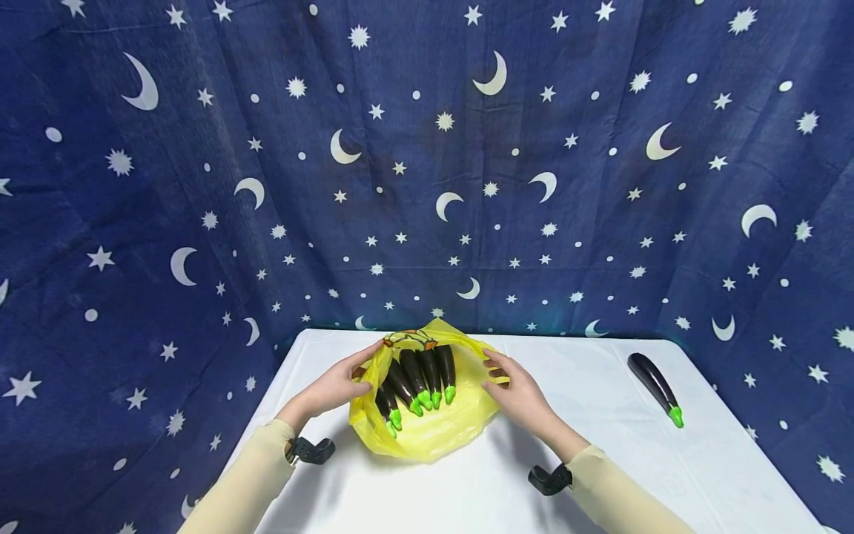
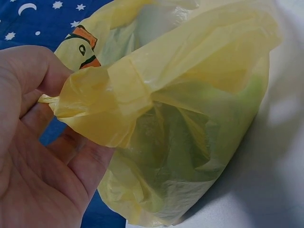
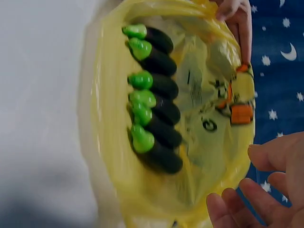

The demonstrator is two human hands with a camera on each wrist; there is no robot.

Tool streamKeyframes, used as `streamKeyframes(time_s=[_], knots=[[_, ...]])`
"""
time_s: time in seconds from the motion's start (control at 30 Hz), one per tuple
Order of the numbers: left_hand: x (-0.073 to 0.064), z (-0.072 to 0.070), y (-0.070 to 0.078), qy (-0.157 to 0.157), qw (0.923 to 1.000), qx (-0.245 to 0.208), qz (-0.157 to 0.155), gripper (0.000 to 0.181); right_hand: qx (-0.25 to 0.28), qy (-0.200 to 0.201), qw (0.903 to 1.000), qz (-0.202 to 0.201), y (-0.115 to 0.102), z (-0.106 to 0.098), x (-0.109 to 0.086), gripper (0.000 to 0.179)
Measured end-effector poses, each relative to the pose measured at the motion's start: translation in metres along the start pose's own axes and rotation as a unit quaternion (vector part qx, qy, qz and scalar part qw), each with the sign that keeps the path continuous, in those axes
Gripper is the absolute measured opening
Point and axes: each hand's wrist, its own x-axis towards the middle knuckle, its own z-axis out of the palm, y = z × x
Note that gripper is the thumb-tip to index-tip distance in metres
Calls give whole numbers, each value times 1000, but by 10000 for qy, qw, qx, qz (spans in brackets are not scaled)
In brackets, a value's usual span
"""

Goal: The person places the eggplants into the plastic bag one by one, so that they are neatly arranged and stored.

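A yellow plastic bag (image 1: 460,423) lies on the table with its mouth spread toward me. Inside it, several dark eggplants (image 1: 415,378) with bright green stem ends lie side by side; the right wrist view shows these eggplants (image 3: 164,88) in a row. At the bag's left edge, my left hand (image 1: 336,386) pinches the plastic, and a twisted bit pokes out between the fingers in the left wrist view. My right hand (image 1: 523,393) is at the right edge of the opening, its fingers spread and loosely bent against the rim, gripping nothing.
One more eggplant (image 1: 657,389) lies alone on the right side of the white table (image 1: 574,371). A dark blue cloth (image 1: 414,163) with moons and stars hangs behind and at both sides. Black bands (image 1: 313,450) are on both wrists.
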Motion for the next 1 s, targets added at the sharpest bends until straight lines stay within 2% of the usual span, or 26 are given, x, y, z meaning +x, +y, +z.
streamKeyframes(time_s=[0.27, 0.53, 1.0], knots=[[0, 1, 0, -9, 10000, 35, 38, 86, -112, 291, 9993, 187, 17, -35, -6, 62], [0, 1, -2, -24, 9999, 12, 99, 86, -294, 515, 9979, 249, 39, -61, -15, 62], [0, 1, 0, 9, 10000, 69, 10, 86, -772, 693, 9915, 790, 83, -105, -33, 62]])
